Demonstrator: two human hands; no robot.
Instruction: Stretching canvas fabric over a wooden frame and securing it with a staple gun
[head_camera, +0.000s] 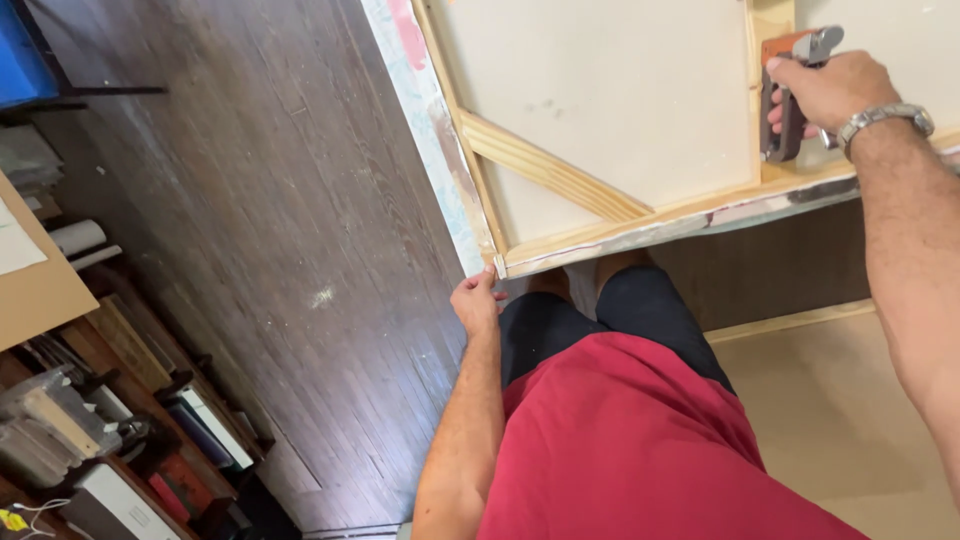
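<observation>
Face down on the dark wooden plank floor (270, 250): large stretched canvas on a pale pine stretcher frame (600, 90), raw back turned up, paint-smeared cloth edges folded round the bars. Diagonal pine corner brace (555, 175) running across the canvas's near corner. Pinching that very corner, left hand (478, 302), fingers closed on the folded cloth at the tip, thumb pressed against it. Up on the canvas's lower bar, beside the upright cross bar, right hand (825, 88) wrapped tight round an orange-and-grey metal staple gun (790, 95), nose down on the wood, silver metal watch (885, 120) at the wrist. Below the canvas's near edge, black shorts and a red shirt (640, 450), knees just beside the bar. Left of the canvas, well apart, cluttered low shelves of books and boxes (120, 420). Right of the knees, tan cardboard sheet (840, 410) under the canvas's lower edge.

Risks, as judged: grip at the corner loosening, cloth slackening and wrinkling at the fold. Gun tilted off the bar, staple going in crooked or missing the wood. Hands set far apart, so a hard squeeze could shift the whole frame on the smooth floor.
</observation>
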